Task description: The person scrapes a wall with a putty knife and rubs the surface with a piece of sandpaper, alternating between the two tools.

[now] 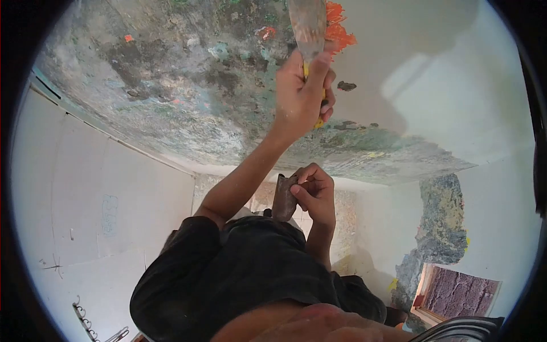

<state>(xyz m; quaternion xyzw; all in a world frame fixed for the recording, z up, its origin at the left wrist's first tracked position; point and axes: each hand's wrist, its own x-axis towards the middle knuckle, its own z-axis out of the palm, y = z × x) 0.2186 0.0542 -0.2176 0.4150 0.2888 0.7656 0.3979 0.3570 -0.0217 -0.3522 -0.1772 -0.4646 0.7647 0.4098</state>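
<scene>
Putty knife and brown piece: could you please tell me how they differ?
The putty knife has a pale, smeared blade and a yellow handle; the brown piece is dark all over. The putty knife is raised to the mottled surface; the brown piece is held low, clear of it. Both are held, one per hand: left hand, right hand.

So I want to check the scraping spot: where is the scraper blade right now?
In the head view the scraper blade is at top centre, pressed to the ceiling beside the orange paint patch, held up by the raised hand.
</scene>
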